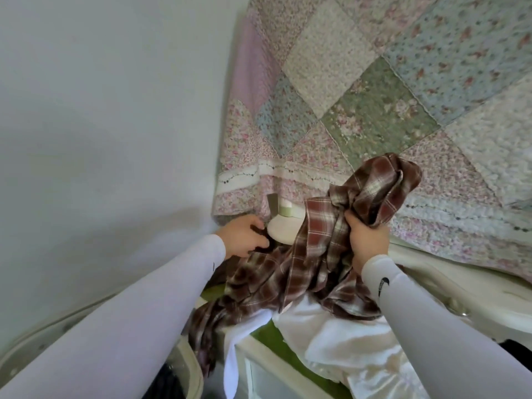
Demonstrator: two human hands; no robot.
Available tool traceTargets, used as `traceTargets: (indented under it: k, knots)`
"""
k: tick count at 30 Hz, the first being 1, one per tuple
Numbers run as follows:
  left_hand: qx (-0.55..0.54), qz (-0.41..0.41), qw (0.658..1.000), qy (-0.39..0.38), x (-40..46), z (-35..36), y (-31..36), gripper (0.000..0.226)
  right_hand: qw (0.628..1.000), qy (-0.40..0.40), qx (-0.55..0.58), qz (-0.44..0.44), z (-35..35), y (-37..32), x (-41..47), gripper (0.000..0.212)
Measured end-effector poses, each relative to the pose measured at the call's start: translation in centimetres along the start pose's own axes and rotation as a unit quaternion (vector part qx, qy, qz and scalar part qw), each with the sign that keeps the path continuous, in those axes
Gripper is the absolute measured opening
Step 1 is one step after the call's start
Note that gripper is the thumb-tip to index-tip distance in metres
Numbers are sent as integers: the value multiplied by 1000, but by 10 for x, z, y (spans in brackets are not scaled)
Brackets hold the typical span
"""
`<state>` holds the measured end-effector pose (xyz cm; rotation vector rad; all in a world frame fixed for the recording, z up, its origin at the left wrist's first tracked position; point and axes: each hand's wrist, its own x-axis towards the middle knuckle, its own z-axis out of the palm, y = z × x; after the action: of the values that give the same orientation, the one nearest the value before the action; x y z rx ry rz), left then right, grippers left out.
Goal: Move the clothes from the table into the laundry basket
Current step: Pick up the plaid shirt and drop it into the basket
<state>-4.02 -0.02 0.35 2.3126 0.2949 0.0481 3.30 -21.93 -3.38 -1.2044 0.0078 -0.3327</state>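
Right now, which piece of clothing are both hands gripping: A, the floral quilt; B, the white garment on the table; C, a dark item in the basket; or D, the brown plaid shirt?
D: the left hand and right hand both clutch the brown plaid shirt, bunched above the white garment.

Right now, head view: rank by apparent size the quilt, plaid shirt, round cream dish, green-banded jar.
1. quilt, fills the upper right.
2. plaid shirt, held in both hands.
3. round cream dish, partly hidden by the shirt.
4. green-banded jar, smallest; it sits farther back, so true size is unsure.
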Motion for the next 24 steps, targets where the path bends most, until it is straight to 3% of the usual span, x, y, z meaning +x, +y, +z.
traceTargets:
  k: [2,5,10,13,18,21,24]
  knots:
    - [129,-12,991,-30,8,9,-27,72,1000,2,15,3,4,0,2,46]
    - [199,-4,978,-55,22,28,-52,104,1000,9,26,15,5,-2,6,43]
    - [274,-30,960,-61,36,66,-73,130,998,31,50,37,-2,-1,15,43]
    - [339,-36,940,-29,39,95,-90,114,995,41,64,67,-10,5,20,47]
    - [253,-60,966,-12,45,116,-100,40,990,46,74,106,-20,16,25,51]
    - [172,-40,984,20,43,98,-81,32,989,65,76,113,-23,18,27,44]
    - [26,-65,995,75,50,64,-55,29,989,70,75,106,-18,14,26,49]
